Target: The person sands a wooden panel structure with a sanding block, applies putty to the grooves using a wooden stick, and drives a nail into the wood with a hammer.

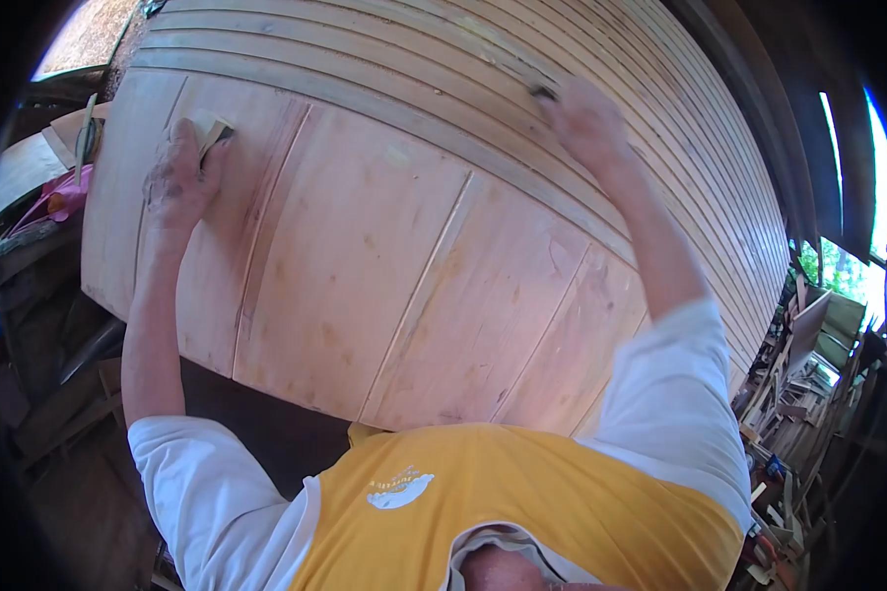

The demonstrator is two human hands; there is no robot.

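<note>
On my feed the wooden panel (365,256) spreads beneath both hands, the right forearm (655,227) hiding part of it. I see scrap wood (803,394) off to the right and something pink (67,195) beside the left edge. The right hand (586,113) curls by a dark bit (542,93); blur hides its grip from me. The left hand (182,179), half closed, pinches a small pad (214,136) against the panel.

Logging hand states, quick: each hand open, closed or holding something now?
Left hand: holding a small folded piece on the wooden panel.
Right hand: blurred, with a dark piece at its edge; grip cannot be told.
</note>
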